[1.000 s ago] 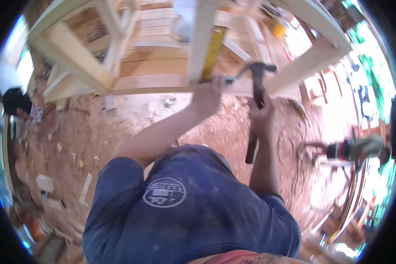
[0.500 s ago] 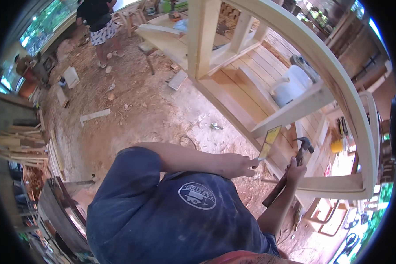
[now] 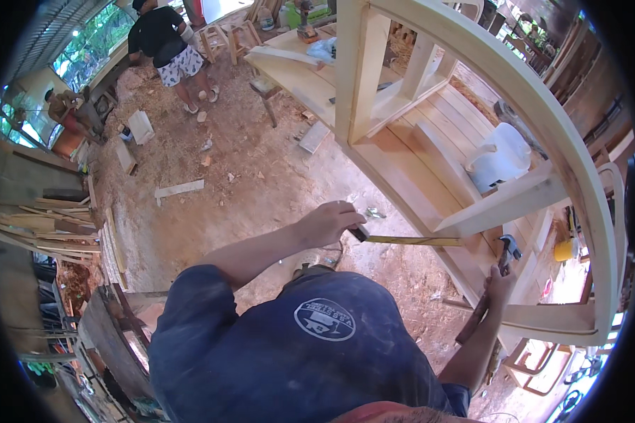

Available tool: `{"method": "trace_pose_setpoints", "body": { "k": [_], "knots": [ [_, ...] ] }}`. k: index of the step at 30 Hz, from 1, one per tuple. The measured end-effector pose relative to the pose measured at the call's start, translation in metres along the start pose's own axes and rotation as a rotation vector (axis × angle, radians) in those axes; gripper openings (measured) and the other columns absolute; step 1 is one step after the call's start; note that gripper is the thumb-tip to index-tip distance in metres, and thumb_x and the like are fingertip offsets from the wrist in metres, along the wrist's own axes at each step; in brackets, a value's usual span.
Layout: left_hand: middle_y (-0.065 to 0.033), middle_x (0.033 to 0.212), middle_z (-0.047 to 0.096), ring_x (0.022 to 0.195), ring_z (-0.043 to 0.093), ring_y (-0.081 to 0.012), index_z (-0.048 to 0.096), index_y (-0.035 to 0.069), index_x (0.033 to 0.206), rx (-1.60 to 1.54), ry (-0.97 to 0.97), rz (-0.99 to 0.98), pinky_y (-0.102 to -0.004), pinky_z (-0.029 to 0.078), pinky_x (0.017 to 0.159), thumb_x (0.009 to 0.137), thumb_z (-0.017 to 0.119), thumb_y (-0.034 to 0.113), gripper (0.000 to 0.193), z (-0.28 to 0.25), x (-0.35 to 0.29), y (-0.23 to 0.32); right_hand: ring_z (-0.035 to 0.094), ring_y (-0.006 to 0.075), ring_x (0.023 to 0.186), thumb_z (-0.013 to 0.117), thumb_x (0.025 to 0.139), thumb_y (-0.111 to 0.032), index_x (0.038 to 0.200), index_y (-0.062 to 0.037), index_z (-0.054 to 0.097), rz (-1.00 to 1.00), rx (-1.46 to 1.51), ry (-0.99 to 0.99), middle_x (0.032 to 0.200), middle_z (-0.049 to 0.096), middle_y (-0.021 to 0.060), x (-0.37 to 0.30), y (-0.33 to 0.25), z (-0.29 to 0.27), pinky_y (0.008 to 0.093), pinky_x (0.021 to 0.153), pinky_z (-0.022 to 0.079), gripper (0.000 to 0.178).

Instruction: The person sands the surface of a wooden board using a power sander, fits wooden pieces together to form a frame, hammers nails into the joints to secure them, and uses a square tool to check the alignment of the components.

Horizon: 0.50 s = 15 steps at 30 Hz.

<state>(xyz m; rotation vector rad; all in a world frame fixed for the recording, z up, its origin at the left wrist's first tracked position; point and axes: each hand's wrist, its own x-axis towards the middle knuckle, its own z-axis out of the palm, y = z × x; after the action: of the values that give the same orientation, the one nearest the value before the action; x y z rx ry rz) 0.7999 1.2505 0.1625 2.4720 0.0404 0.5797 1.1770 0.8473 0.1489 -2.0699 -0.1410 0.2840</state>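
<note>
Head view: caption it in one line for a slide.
Left hand holds a yellow ruler against a pale wooden frame; right hand grips a hammer.

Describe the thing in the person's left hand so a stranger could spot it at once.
Start at the big pale wooden frame arching across the right side. Beneath its lower crosspiece, the left hand holds out a thin, flat yellow stick, level, pointing at the frame. Unlike the dark-handled hammer in the right hand, it is slim and bright yellow.
</note>
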Motion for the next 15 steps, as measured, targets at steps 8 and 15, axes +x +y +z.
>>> {"method": "trace_pose_setpoints", "body": {
  "k": [8, 15],
  "knots": [
    [-0.0098, 0.094, 0.075, 0.087, 0.072, -0.025, 0.077, 0.003, 0.099, -0.264, 0.102, -0.058, -0.0355, 0.057, 0.078, 0.088, 0.074, 0.002, 0.011, -0.042, 0.04, -0.024, 0.067, 0.0492, 0.1, 0.072, 0.085, -0.025, 0.124, 0.002, 0.064, -0.201, -0.694, -0.012, 0.102, 0.071, 0.0291, -0.027, -0.036, -0.014, 0.0551, 0.089, 0.052, 0.048],
    [-0.0123, 0.094, 0.073, 0.088, 0.072, -0.0228, 0.077, 0.002, 0.106, -0.348, 0.096, -0.042, -0.0347, 0.058, 0.08, 0.087, 0.071, -0.002, 0.02, 0.048, 0.138, -0.046, 0.054, 0.0424, 0.135, 0.075, 0.084, -0.012, 0.143, -0.0003, 0.057, -0.568, -0.627, 0.109, 0.142, 0.06, 0.0254, -0.056, -0.061, 0.02, 0.0497, 0.115, 0.041, 0.063]
  ]
}}
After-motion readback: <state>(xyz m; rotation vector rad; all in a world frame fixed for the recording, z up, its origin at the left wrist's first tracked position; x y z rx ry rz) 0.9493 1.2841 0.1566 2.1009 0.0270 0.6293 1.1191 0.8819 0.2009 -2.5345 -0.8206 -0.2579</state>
